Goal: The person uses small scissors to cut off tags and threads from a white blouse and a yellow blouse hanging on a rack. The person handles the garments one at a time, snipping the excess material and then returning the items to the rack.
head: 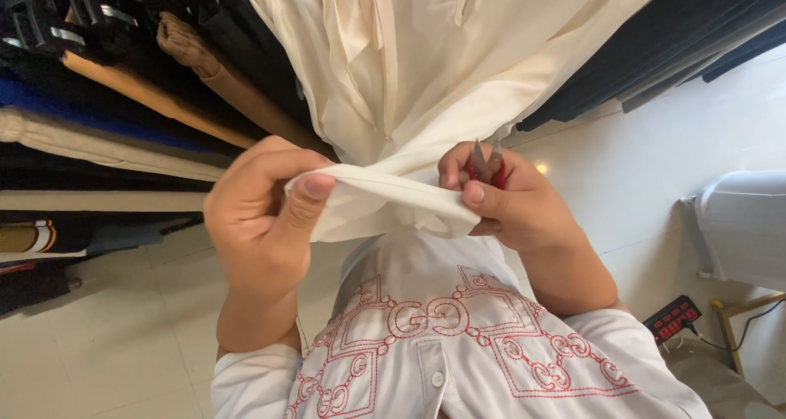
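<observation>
A cream garment [393, 67] hangs in front of me, its lower edge pulled toward my chest. My left hand [262, 223] pinches that hem between thumb and fingers. My right hand [512, 202] pinches the other end of the same fold [385, 194] with its thumb, and also holds small red-handled thread snips [485, 167], blades pointing up behind the cloth. The stretch of fabric between both hands is taut and nearly level. Below is my white shirt with red embroidery [442, 337].
Dark, tan and blue clothes [123, 83] hang on a rack at the left; more dark garments [679, 42] hang at upper right. A white tiled floor [106, 337] lies below. A white machine [745, 223] and a black device with red digits [673, 318] sit at right.
</observation>
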